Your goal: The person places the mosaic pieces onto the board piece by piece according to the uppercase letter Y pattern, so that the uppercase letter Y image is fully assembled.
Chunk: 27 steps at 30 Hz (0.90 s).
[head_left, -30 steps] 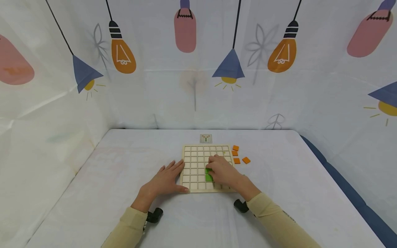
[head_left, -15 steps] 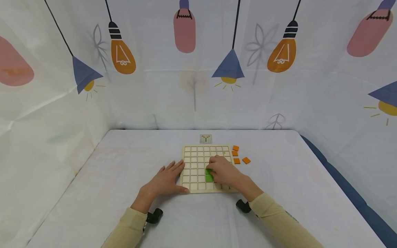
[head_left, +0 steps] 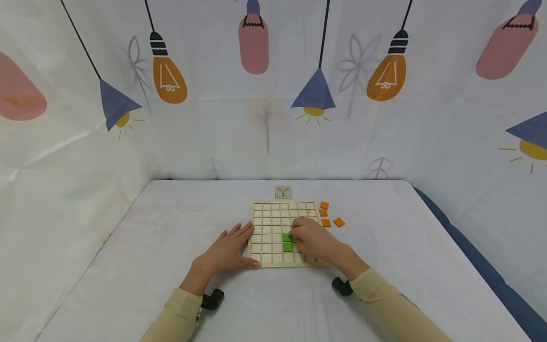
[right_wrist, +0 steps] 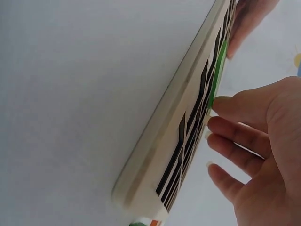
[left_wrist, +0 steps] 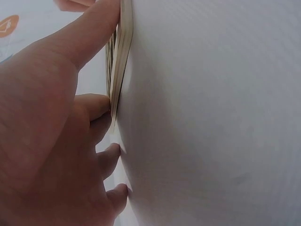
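A pale wooden board (head_left: 267,237) with a square grid lies flat on the table. Two green square tiles (head_left: 287,247) sit in neighbouring cells, one behind the other. My left hand (head_left: 224,251) rests against the board's left side, fingers spread, its thumb at the near-left corner; the left wrist view shows the fingertips along the board's edge (left_wrist: 123,52). Over the right half of the board is my right hand (head_left: 314,240). In the right wrist view its thumb touches or nearly touches the green tiles' edge (right_wrist: 218,70), and the other fingers are loosely bent with nothing between them.
Several orange square tiles (head_left: 339,222) lie on the table just right of the board. Behind the board is a small card (head_left: 283,192) printed with a coloured grid pattern. A printed cloth hangs behind the white table (head_left: 192,199).
My right hand has drawn slightly to the right, uncovering more of the green tiles. The left hand and the board stay in place.
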Each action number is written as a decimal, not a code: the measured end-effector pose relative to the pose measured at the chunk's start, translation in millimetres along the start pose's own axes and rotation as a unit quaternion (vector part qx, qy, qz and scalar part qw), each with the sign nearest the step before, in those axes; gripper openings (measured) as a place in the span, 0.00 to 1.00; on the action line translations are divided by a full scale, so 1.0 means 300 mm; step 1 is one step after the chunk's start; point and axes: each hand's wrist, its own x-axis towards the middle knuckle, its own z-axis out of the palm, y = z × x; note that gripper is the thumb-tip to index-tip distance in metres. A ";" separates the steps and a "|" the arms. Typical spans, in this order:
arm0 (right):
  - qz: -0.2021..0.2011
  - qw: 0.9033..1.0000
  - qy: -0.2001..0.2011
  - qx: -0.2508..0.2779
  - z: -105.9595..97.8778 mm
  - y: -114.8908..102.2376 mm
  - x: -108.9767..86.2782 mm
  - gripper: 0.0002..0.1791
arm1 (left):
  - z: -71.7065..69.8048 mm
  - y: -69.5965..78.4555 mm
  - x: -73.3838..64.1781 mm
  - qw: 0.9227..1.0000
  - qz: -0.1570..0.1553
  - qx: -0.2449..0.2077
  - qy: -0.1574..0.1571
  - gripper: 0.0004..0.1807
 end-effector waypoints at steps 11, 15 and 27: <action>-0.005 1.000 0.008 -0.014 -0.011 0.040 -0.050 0.11 | 0.000 0.002 -0.008 1.000 0.002 0.001 -0.002 0.59; -0.010 1.000 0.017 -0.013 -0.019 0.051 -0.068 0.11 | 0.000 0.004 -0.008 1.000 -0.001 0.001 -0.001 0.59; -0.007 0.999 0.019 -0.041 -0.034 0.082 -0.098 0.11 | 0.006 0.001 -0.007 1.000 0.003 -0.002 0.006 0.58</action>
